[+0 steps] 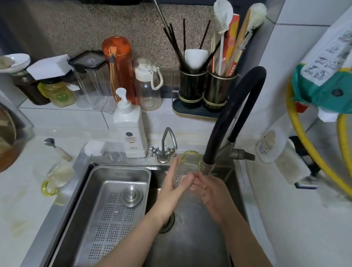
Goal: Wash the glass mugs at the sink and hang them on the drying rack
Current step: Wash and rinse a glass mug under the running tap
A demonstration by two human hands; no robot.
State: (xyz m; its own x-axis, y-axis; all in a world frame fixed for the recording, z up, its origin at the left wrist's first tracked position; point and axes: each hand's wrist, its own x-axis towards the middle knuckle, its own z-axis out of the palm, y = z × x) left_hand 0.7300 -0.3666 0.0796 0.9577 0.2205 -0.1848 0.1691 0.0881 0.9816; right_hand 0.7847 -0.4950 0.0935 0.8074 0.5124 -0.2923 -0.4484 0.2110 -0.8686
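A clear glass mug (186, 168) with a yellow handle is tilted under the head of the black faucet (235, 108), and water runs over it. My left hand (172, 190) holds the mug from the left, fingers stretched along its side and thumb across its front. On the mug's right side, my right hand (211, 191) has its fingers curled against the lower edge. A second glass mug (58, 177) with a yellow handle lies on its side on the counter left of the sink.
A perforated steel tray (113, 212) fills the left half of the sink (194, 251). Behind the sink stand a white soap pump bottle (129, 130) and a small chrome tap (167, 147). Bottles, jars and utensil holders (205, 89) line the back. A spoon (58, 149) lies on the left counter.
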